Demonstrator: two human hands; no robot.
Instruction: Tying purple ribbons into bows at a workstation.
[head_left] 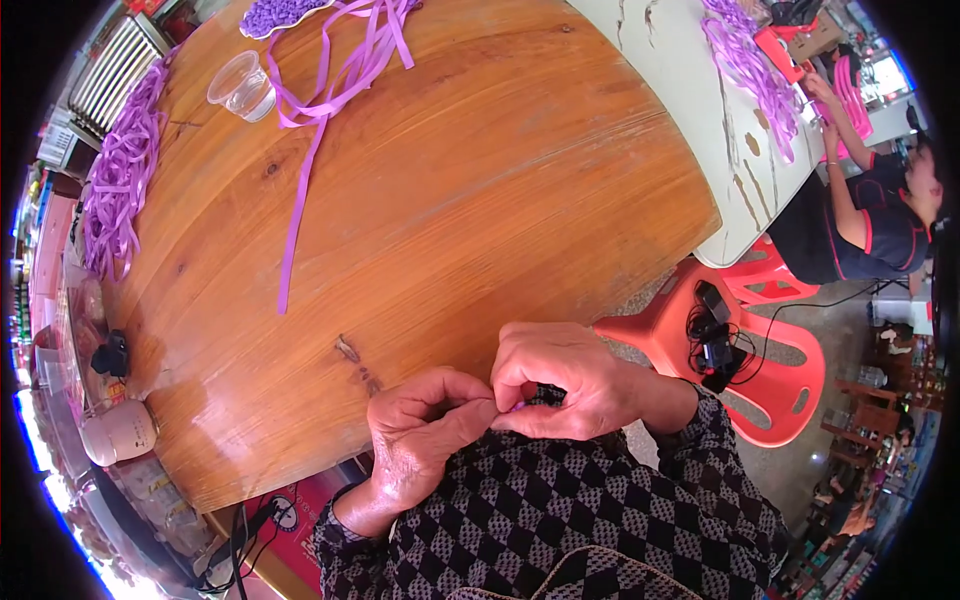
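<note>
At the table's near edge, in front of my checked sleeves, both hands meet fingertip to fingertip. My left hand (425,425) is closed in a pinch of thumb and forefinger. The right hand (570,380) pinches against it. A small purple piece (517,407) peeks out between the fingertips; most of it is covered, so its shape cannot be made out. Farther off on the table, a loose heap of purple ribbon strips (335,100) trails one long end toward me. Beside it stands a clear plastic cup (243,87) with some liquid in it.
Small purple pieces (275,15) fill a dish at the wooden table's (480,180) far edge. Purple ribbon (120,180) is bunched at left, near a lidded jar (120,433). Red stools (660,318), one holding black cables, stand right. A person (870,215) handles ribbon at a white table.
</note>
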